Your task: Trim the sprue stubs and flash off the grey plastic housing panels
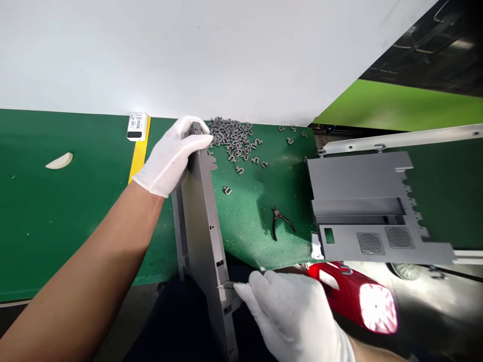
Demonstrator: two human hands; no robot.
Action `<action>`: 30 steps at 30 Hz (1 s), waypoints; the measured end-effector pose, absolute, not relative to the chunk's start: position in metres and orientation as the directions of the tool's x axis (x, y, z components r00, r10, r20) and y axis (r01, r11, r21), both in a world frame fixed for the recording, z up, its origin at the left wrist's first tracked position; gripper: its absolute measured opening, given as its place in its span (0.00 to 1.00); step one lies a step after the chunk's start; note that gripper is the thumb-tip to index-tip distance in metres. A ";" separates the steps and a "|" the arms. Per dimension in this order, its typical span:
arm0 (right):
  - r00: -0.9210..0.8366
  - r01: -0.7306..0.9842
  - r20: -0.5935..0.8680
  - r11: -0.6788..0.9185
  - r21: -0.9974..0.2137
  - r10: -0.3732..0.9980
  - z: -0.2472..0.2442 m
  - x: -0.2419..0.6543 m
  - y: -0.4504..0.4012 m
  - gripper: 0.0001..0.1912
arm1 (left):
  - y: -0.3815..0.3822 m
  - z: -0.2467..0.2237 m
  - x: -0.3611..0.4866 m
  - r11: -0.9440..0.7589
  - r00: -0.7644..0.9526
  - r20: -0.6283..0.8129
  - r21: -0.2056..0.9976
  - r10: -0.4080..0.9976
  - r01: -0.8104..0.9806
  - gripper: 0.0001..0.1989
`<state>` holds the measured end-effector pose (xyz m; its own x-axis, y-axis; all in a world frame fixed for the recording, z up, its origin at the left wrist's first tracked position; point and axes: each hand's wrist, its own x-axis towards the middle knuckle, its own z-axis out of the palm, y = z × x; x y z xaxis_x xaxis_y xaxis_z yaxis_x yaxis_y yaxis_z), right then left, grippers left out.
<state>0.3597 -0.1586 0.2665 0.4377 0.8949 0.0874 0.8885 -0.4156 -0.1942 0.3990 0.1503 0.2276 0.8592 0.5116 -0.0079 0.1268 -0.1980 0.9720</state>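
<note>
My left hand, in a white glove, grips the top end of a long grey plastic panel standing tilted on its edge. My right hand, also gloved, pinches a small metal blade against the panel's lower edge. The blade's handle is hidden inside my fingers. Beyond the panel, a heap of small grey plastic offcuts lies on the green work mat, with several strays scattered nearer. Small black-handled cutting pliers lie on the mat, right of the panel.
A second grey panel with vents lies at right, across a metal rail. A glossy red object sits below the mat's edge behind my right hand. Yellow tape, a white labelled box and a cream crescent piece lie at left.
</note>
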 end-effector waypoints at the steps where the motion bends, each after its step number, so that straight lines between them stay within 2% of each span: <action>1: 0.432 0.891 0.082 -0.412 -0.191 0.898 0.266 0.359 -0.159 0.25 | 0.150 0.227 0.399 -0.200 0.859 -0.005 0.972 0.511 0.125 0.07; 16: 0.410 0.900 0.027 -0.399 -0.178 0.912 0.265 0.355 -0.166 0.23 | 0.148 0.226 0.399 -0.224 0.843 -0.013 0.962 0.537 0.158 0.09; 30: 0.421 0.888 -0.001 -0.413 -0.202 0.907 0.262 0.352 -0.171 0.23 | 0.147 0.227 0.398 -0.176 0.859 -0.036 0.974 0.511 0.146 0.09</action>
